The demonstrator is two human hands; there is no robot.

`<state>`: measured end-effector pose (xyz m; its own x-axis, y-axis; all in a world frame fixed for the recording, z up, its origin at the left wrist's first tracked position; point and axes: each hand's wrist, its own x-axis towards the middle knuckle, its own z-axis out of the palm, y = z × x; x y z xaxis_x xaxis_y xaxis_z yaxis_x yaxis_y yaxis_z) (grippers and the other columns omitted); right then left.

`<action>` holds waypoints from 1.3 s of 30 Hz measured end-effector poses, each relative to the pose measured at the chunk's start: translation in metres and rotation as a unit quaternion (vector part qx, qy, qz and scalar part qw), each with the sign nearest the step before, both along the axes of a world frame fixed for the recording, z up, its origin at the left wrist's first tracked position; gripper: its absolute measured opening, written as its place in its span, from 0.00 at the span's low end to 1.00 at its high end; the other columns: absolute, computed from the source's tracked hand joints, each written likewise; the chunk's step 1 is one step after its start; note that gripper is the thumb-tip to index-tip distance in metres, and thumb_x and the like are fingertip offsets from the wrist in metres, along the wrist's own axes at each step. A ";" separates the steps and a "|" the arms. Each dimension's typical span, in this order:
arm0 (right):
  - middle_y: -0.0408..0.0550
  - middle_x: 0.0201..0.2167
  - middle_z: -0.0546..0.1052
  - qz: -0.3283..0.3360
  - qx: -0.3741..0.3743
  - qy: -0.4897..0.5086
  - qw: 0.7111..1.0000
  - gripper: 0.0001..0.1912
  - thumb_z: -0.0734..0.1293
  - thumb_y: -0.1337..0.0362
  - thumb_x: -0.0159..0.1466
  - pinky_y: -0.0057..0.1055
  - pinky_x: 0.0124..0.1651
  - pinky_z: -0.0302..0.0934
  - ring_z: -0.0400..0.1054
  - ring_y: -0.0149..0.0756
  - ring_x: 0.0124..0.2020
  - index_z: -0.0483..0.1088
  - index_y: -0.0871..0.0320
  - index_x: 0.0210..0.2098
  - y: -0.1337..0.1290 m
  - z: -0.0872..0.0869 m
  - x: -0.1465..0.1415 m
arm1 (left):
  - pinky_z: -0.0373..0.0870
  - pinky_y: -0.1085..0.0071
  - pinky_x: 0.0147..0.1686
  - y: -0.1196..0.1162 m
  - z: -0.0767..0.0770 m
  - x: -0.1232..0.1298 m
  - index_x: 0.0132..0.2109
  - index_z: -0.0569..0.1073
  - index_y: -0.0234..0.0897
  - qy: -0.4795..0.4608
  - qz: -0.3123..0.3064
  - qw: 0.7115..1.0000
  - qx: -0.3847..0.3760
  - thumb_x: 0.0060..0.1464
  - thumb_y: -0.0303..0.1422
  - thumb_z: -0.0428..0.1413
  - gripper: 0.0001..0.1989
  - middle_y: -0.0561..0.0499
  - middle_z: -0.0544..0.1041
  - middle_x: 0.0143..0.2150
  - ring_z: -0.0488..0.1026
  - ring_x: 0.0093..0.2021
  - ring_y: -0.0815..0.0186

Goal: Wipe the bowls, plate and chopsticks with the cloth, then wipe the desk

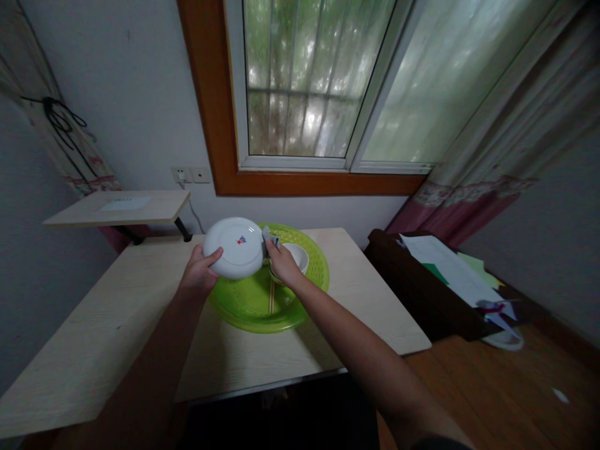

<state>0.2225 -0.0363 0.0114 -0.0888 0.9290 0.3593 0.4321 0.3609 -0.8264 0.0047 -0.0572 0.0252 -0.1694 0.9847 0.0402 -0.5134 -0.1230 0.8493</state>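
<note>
A white plate with a small red and blue mark is gripped at its left edge by my left hand, thumb on the face that shows. My right hand is closed on a grey cloth at the plate's right edge; part of the cloth lies behind the plate or my fingers. Below both hands sits a round green basket on the table. Inside it, a white bowl is partly covered by my right hand, and chopsticks lie near the middle.
The pale wooden table runs under the basket. A raised shelf with a paper stands at the back left. To the right, a dark brown piece of furniture holds papers. Behind are a window and wall sockets with a cable.
</note>
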 end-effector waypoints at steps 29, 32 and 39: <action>0.56 0.70 0.62 0.222 0.231 -0.290 0.902 0.28 0.63 0.61 0.70 0.51 0.74 0.46 0.51 0.43 0.74 0.63 0.58 0.68 -0.044 0.025 0.018 | 0.77 0.53 0.53 0.001 -0.010 0.006 0.51 0.73 0.31 -0.038 -0.063 0.997 -0.019 0.52 0.29 0.65 0.19 0.39 0.81 0.48 0.79 0.51 0.51; 0.54 0.71 0.60 0.240 0.238 -0.305 0.890 0.27 0.61 0.57 0.72 0.48 0.74 0.46 0.50 0.41 0.74 0.61 0.56 0.69 -0.042 0.027 0.000 | 0.78 0.54 0.51 0.000 -0.012 0.005 0.50 0.73 0.32 -0.032 -0.072 0.997 -0.012 0.51 0.32 0.66 0.19 0.40 0.81 0.47 0.80 0.49 0.52; 0.60 0.72 0.57 0.158 0.222 -0.305 0.913 0.36 0.60 0.47 0.72 0.47 0.75 0.44 0.47 0.45 0.75 0.55 0.63 0.71 -0.025 0.024 -0.008 | 0.77 0.54 0.53 0.000 -0.014 -0.006 0.54 0.73 0.31 -0.010 -0.058 0.998 0.010 0.52 0.34 0.66 0.23 0.37 0.80 0.50 0.78 0.52 0.50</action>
<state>0.2141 -0.0613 0.0357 -0.6359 0.5968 0.4894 0.5789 0.7881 -0.2089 -0.0010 -0.0572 0.0115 -0.0556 0.9968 0.0571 -0.5414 -0.0782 0.8372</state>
